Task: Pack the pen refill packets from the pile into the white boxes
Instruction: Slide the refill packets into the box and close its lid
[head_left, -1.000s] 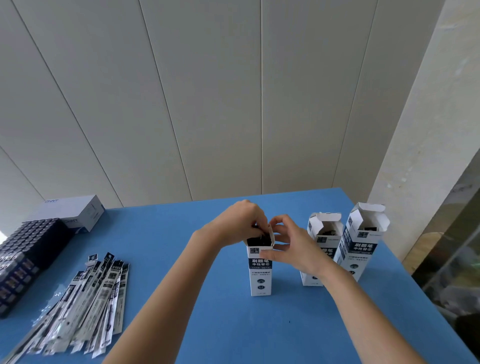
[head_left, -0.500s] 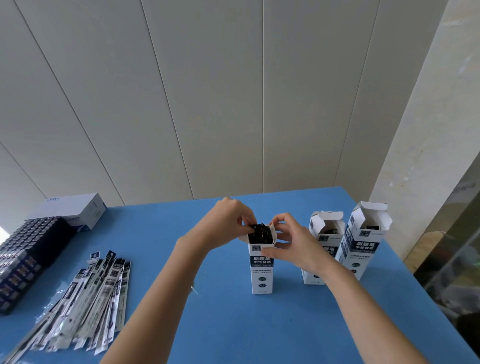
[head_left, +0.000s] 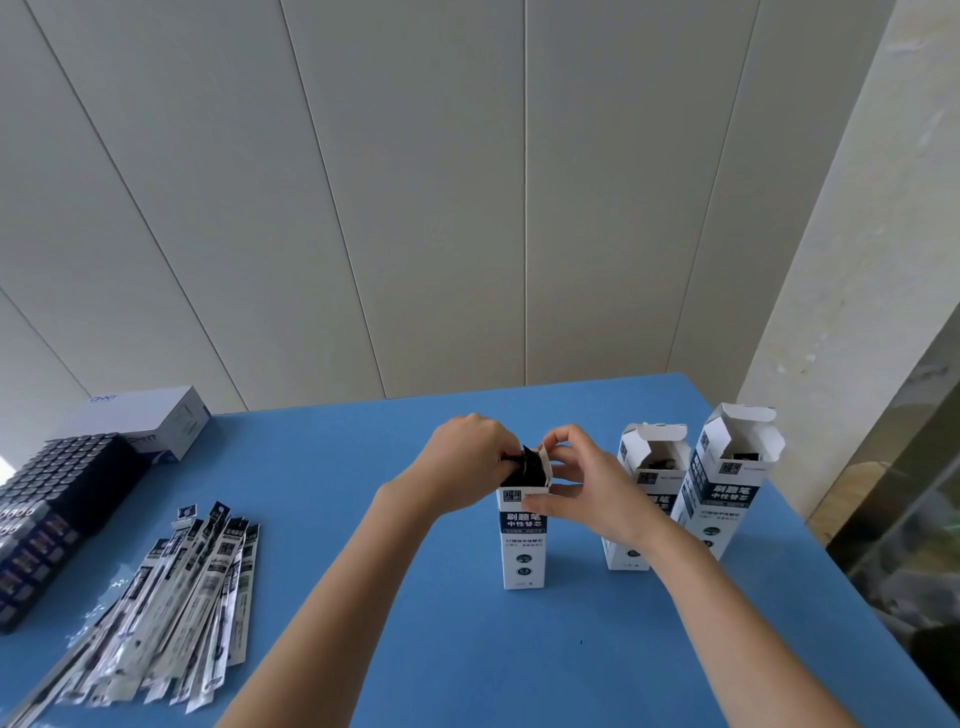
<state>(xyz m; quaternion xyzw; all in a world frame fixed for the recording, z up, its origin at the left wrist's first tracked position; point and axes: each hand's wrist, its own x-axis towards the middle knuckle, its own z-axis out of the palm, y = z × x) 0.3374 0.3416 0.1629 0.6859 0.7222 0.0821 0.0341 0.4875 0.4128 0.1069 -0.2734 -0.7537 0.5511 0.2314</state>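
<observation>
The right hand (head_left: 587, 493) clamps the white box (head_left: 522, 540) near its top while the left hand (head_left: 467, 457) pinches the packet tops (head_left: 530, 465) jutting between both grips; pushing straight down, flap (head_left: 544, 464) held aside, should seat them.

CHNT on carton (head_left: 156, 415), 刷题笔 on white box (head_left: 523, 540)

Taken from head height through one wide-angle lens, facing forward and down across flat blue tabletop (head_left: 519, 665) toward pale grey panelled wall (head_left: 415, 208), near enough that tabletop fills only lower frame.
</observation>
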